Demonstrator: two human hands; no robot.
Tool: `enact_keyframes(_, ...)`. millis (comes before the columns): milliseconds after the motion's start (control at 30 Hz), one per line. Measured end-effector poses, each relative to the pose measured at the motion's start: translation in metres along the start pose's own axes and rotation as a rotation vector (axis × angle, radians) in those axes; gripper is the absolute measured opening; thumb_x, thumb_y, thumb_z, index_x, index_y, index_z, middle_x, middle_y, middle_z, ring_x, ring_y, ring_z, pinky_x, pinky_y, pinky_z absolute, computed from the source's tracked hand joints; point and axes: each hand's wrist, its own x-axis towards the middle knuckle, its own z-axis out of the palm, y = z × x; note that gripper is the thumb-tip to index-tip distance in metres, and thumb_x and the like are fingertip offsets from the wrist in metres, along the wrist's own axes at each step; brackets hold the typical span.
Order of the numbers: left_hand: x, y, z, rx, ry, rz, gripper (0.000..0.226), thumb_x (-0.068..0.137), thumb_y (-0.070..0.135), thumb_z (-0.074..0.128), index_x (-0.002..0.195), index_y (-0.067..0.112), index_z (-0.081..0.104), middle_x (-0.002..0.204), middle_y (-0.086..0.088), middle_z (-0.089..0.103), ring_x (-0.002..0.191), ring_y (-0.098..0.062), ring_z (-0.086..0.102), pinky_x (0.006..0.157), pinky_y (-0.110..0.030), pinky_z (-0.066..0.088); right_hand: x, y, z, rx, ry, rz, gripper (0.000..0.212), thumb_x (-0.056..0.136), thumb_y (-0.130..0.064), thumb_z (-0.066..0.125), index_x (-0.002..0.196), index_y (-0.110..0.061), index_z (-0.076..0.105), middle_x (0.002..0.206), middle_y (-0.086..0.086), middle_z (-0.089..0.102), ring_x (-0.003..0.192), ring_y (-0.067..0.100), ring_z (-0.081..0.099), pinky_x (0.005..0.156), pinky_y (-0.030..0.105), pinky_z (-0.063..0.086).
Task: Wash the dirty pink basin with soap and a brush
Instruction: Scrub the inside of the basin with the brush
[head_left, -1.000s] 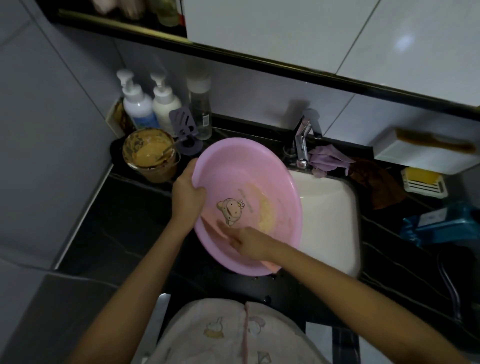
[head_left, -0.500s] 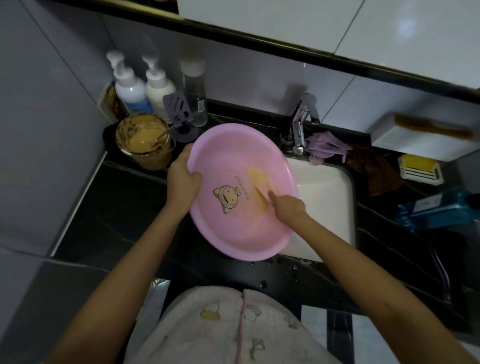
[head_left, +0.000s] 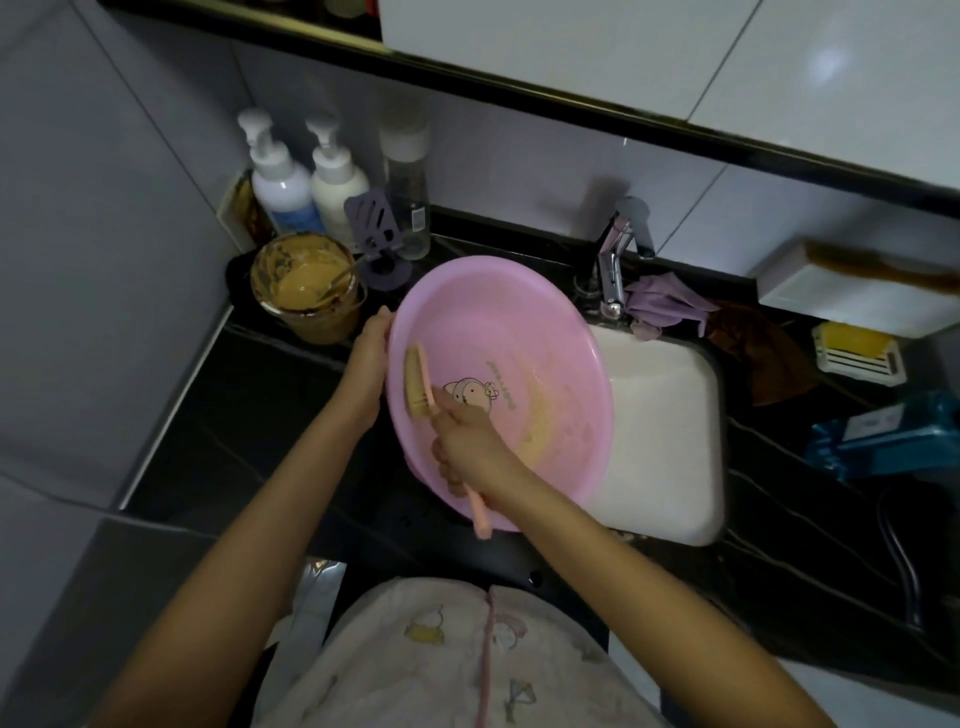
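I see the basin (head_left: 519, 332) at frame centre, tilted over the left edge of the sink (head_left: 670, 415), with the brush (head_left: 418, 384) inside it against its left wall. The tap (head_left: 613, 260) stands behind the sink. On the tabletop (head_left: 249, 415) at upper left, a jar (head_left: 306, 286) sits before two pump bottles (head_left: 283, 182).

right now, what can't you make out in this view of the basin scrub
All in the head view:
The left hand grips the pink basin rim; its fingers are mostly hidden behind the wall.
The brush handle's middle is covered by the right hand.
The sink drain is hidden under the basin.
The print in the basin is too small to read.
The top edge cuts off the shelf items.
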Motion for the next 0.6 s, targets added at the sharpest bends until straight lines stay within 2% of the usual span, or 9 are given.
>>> enact_keyframes(100,-0.011,0.0,-0.004,-0.049,-0.05,0.076,0.041,0.098,0.03,0.03,0.095,0.007,0.063,0.081,-0.009,0.06,0.071,-0.019,0.058,0.062,-0.026,0.049,-0.023,0.019,-0.002,-0.169,-0.084,0.004,0.035,0.102,-0.023,0.029,0.131,-0.02,0.049,0.06,0.0,0.041,0.046,0.01,0.036,0.036,0.015,0.03)
enact_keyframes(200,-0.015,-0.001,-0.005,-0.092,-0.073,0.086,0.032,0.095,0.026,0.035,0.088,0.009,0.061,0.079,-0.01,0.057,0.068,-0.019,0.056,0.059,-0.027,0.047,-0.031,0.031,-0.011,-0.282,-0.133,0.057,0.037,0.102,-0.02,0.03,0.134,-0.019,0.048,0.065,0.0,0.044,0.05,0.011,0.039,0.041,0.019,0.034)
enact_keyframes(267,-0.012,-0.006,0.0,-0.08,-0.06,0.064,0.025,0.09,0.026,0.042,0.094,0.008,0.058,0.084,-0.009,0.056,0.072,-0.017,0.055,0.061,-0.026,0.046,-0.014,0.021,-0.007,-0.262,-0.047,0.01,0.039,0.101,-0.019,0.03,0.136,-0.012,0.046,0.066,-0.005,0.042,0.054,0.007,0.038,0.048,0.018,0.032)
enact_keyframes(333,-0.011,-0.011,0.006,-0.033,0.012,0.025,0.025,0.089,0.016,0.046,0.112,0.009,0.052,0.097,-0.006,0.058,0.084,-0.017,0.058,0.065,-0.027,0.047,0.008,0.007,0.006,-0.167,0.036,-0.051,0.04,0.101,-0.024,0.03,0.138,-0.017,0.044,0.069,-0.011,0.039,0.058,0.001,0.035,0.054,0.015,0.028)
enact_keyframes(400,-0.01,-0.017,0.008,0.024,0.066,0.035,0.039,0.085,0.003,0.05,0.122,0.013,0.049,0.106,-0.006,0.059,0.094,-0.02,0.06,0.071,-0.029,0.051,0.02,0.005,0.012,-0.098,0.073,-0.089,0.043,0.101,-0.028,0.03,0.142,-0.019,0.04,0.081,-0.007,0.045,0.063,-0.002,0.032,0.058,0.013,0.026)
enact_keyframes(467,-0.01,-0.023,0.006,0.107,0.069,0.103,0.05,0.076,0.002,0.054,0.124,0.015,0.049,0.111,-0.007,0.059,0.099,-0.02,0.06,0.078,-0.034,0.054,0.012,0.019,0.004,-0.179,0.031,-0.111,0.043,0.101,-0.026,0.032,0.144,-0.019,0.038,0.1,0.0,0.051,0.068,-0.002,0.04,0.063,0.013,0.032)
enact_keyframes(533,-0.012,-0.026,0.005,0.153,0.102,0.159,0.056,0.067,0.003,0.051,0.122,0.015,0.051,0.11,-0.007,0.06,0.098,-0.019,0.06,0.08,-0.035,0.054,-0.007,0.046,-0.016,-0.316,-0.062,-0.079,0.044,0.101,-0.025,0.035,0.145,-0.02,0.036,0.125,-0.001,0.053,0.099,0.007,0.054,0.084,0.016,0.038)
enact_keyframes(567,-0.011,-0.026,0.006,0.168,0.132,0.179,0.055,0.068,0.001,0.049,0.122,0.013,0.052,0.109,-0.007,0.06,0.097,-0.02,0.06,0.08,-0.036,0.055,-0.016,0.058,-0.03,-0.378,-0.116,-0.05,0.044,0.101,-0.025,0.038,0.144,-0.022,0.036,0.139,-0.004,0.046,0.116,0.008,0.049,0.094,0.017,0.035)
enact_keyframes(600,-0.011,-0.029,0.007,0.19,0.163,0.194,0.053,0.071,-0.003,0.048,0.122,0.012,0.052,0.108,-0.007,0.061,0.097,-0.02,0.06,0.081,-0.036,0.055,-0.026,0.073,-0.047,-0.443,-0.169,-0.014,0.043,0.1,-0.024,0.039,0.144,-0.026,0.037,0.145,-0.006,0.039,0.121,0.009,0.048,0.097,0.017,0.035)
